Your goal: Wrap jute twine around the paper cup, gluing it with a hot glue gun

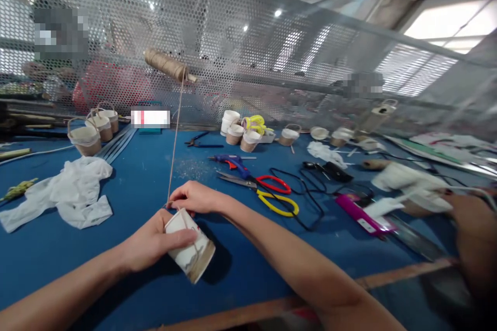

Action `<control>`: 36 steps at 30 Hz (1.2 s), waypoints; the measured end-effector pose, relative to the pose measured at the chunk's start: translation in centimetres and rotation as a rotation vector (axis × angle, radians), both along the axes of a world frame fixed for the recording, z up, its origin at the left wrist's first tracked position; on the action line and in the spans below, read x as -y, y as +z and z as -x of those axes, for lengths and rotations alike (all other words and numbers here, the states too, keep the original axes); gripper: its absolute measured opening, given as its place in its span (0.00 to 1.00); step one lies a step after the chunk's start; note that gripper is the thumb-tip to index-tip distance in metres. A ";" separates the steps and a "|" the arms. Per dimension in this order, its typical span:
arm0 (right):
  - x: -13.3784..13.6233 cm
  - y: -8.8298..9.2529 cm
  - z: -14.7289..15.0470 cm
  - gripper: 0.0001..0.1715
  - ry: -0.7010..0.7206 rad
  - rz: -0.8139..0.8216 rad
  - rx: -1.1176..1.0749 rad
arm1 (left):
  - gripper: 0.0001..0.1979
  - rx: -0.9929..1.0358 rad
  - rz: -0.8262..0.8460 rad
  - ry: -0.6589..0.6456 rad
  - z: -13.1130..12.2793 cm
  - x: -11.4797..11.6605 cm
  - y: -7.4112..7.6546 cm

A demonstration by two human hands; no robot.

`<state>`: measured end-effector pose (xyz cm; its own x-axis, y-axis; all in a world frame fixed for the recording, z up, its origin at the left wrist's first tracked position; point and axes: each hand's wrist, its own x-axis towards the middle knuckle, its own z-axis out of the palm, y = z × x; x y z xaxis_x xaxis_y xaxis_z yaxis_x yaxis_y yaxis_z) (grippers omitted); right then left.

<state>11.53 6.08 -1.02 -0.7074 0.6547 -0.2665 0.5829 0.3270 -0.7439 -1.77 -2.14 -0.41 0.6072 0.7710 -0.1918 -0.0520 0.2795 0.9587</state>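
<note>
While your left hand point(153, 240) clasps the white cup point(189, 257), its thumb pressed along the side, your right hand point(200, 197) is at the cup's far rim with its fingers curled in against the twine point(177, 134); you cannot tell from here whether those fingertips are pinching the strand. The cup is tilted over the near part of the blue table point(135, 191), its brown-banded end toward the near right. From your fingers, the twine runs taut to the spool point(163, 64) in front of the perforated screen point(233, 57). To the right of your right hand lie scissors point(277, 209) with one red and one yellow handle, and just beyond their blades is a blue glue gun point(236, 165). On your left lies a crumpled white cloth point(77, 186), with small handled baskets point(85, 139) on its far side.
</note>
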 end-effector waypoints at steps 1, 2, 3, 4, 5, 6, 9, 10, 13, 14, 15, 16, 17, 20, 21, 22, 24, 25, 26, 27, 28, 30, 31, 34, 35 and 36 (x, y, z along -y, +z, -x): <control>0.0 0.0 0.1 0.14 0.007 -0.011 0.004 | 0.17 0.001 0.002 0.012 0.0 0.0 0.0; 0.0 0.1 0.2 0.13 0.023 -0.020 0.010 | 0.17 0.001 0.006 0.017 0.0 0.0 0.1; 0.0 0.2 0.4 0.13 0.049 -0.025 0.021 | 0.17 0.001 0.009 0.022 0.0 0.0 0.1; 0.0 0.3 0.5 0.13 0.082 -0.027 0.035 | 0.16 0.004 0.012 0.023 0.0 0.0 0.1; 0.0 0.4 0.7 0.14 0.117 -0.025 0.051 | 0.16 0.009 0.015 0.020 0.0 0.1 0.2; 0.0 0.5 0.8 0.15 0.150 -0.022 0.067 | 0.16 0.015 0.018 0.015 -0.1 0.1 0.2; 0.1 0.7 1.1 0.13 0.176 -0.044 0.095 | 0.15 0.027 0.028 -0.003 0.0 0.2 0.1; 0.0 0.8 1.1 0.13 0.161 -0.067 0.099 | 0.15 0.026 0.029 -0.008 0.0 0.2 0.0; -0.4 1.7 0.4 0.16 0.056 -0.192 0.114 | 0.15 0.000 0.017 0.005 0.2 0.0 -0.2; -0.8 2.1 -0.3 0.17 -0.001 -0.246 0.128 | 0.15 -0.021 0.011 0.020 0.3 -0.1 -0.3; -1.2 2.6 -1.2 0.18 -0.078 -0.304 0.148 | 0.16 -0.032 -0.001 0.062 0.3 -0.2 -0.3; -1.8 3.0 -2.4 0.17 -0.170 -0.354 0.176 | 0.16 -0.041 -0.016 0.103 0.4 -0.3 -0.4; -2.4 3.4 -3.7 0.17 -0.287 -0.405 0.212 | 0.16 -0.056 -0.037 0.147 0.4 -0.5 -0.4; -4.1 3.7 -7.9 0.17 -0.633 -0.482 0.354 | 0.15 -0.088 -0.079 0.290 0.4 -1.0 -0.5; -4.6 3.4 -9.1 0.17 -0.704 -0.474 0.397 | 0.15 -0.096 -0.085 0.334 0.4 -1.1 -0.5; -4.9 3.1 -10.1 0.17 -0.754 -0.455 0.433 | 0.16 -0.108 -0.103 0.369 0.4 -1.2 -0.6; -5.4 2.2 -11.3 0.16 -0.809 -0.402 0.473 | 0.17 -0.132 -0.137 0.404 0.4 -1.4 -0.7; -5.5 1.7 -11.6 0.16 -0.828 -0.379 0.477 | 0.17 -0.146 -0.152 0.411 0.4 -1.4 -0.7; -5.6 1.3 -11.7 0.16 -0.846 -0.361 0.471 | 0.17 -0.159 -0.172 0.417 0.4 -1.4 -0.8; -5.6 1.1 -11.7 0.16 -0.864 -0.347 0.455 | 0.18 -0.171 -0.191 0.420 0.5 -1.4 -0.8; -5.6 1.0 -11.7 0.16 -0.883 -0.338 0.430 | 0.18 -0.180 -0.208 0.423 0.5 -1.4 -0.9; -5.3 1.2 -11.5 0.16 -0.923 -0.331 0.354 | 0.18 -0.190 -0.239 0.426 0.5 -1.4 -1.1; -4.9 1.6 -11.4 0.16 -0.941 -0.331 0.300 | 0.18 -0.194 -0.254 0.424 0.6 -1.4 -1.2; -2.7 3.3 -11.0 0.18 -0.939 -0.306 0.088 | 0.18 -0.207 -0.328 0.428 0.7 -1.3 -1.5; -1.7 3.9 -10.8 0.18 -0.908 -0.275 0.008 | 0.17 -0.214 -0.366 0.428 0.8 -1.3 -1.5; -0.6 4.5 -10.6 0.15 -0.859 -0.227 -0.057 | 0.17 -0.222 -0.411 0.426 0.9 -1.3 -1.5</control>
